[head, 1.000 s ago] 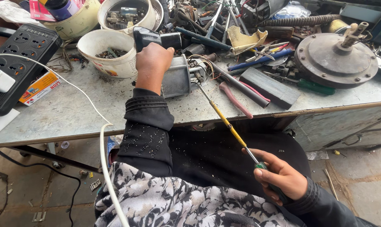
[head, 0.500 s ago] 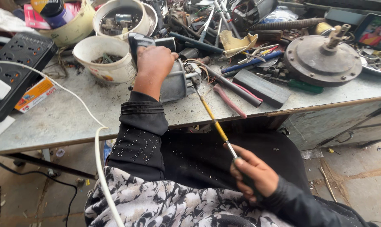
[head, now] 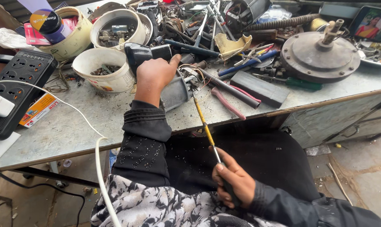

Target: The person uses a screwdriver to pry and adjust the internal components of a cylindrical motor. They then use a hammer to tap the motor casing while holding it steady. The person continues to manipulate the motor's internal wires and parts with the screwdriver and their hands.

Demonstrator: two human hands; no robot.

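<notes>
Grey metal appliance [head: 175,90] at the table's [head: 72,126] front edge, left hand [head: 154,75] clamped on its top, right hand [head: 232,180] gripping a long yellow-shafted screwdriver [head: 205,126] whose tip meets the appliance, white tub [head: 102,69] of scraps just left, pink-handled pliers [head: 228,103] right.

- Your left hand [head: 153,75] has bare bench top [head: 93,122] open to its left, between the white plastic tub [head: 99,69] and the front edge.
- A white cable [head: 85,122] crosses that bare patch.
- The power strip [head: 14,90] blocks the far left.
- To the right, pink-handled pliers [head: 227,103] and a dark flat bar [head: 260,88] lie close together.
- Behind, tangled tools [head: 207,29] leave no passage.
- The round motor housing [head: 318,56] fills the right corner.
</notes>
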